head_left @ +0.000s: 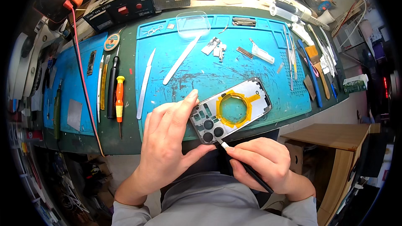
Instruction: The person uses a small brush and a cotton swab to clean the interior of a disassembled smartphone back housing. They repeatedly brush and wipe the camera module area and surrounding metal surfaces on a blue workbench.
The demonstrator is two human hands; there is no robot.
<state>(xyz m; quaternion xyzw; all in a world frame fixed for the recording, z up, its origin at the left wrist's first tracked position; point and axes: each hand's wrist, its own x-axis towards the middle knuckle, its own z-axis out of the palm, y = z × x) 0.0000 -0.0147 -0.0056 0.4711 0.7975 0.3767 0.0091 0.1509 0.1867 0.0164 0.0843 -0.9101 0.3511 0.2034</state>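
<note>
Near the front edge of the blue mat [167, 96], a phone housing [212, 105] lies tilted, its right end farther from me. Three black camera lenses sit at its near left corner. Yellow tape [248, 115] rings a large round opening in it, through which blue shows. My left hand [165, 138] grips the housing's left end, thumb on the near side and fingers on the far side. Closed round a black-handled blade tool [254, 175], my right hand [264, 161] holds its metal tip at the housing's edge beside the lenses. Whether the tip touches is too small to tell.
Tweezers [146, 83], a white stick [182, 60], a clear tray [193, 24] and small metal parts [211, 45] lie beyond the housing. Screwdrivers [119, 98] are at left, brushes [317, 65] at right. A red cable [82, 75] crosses the left side.
</note>
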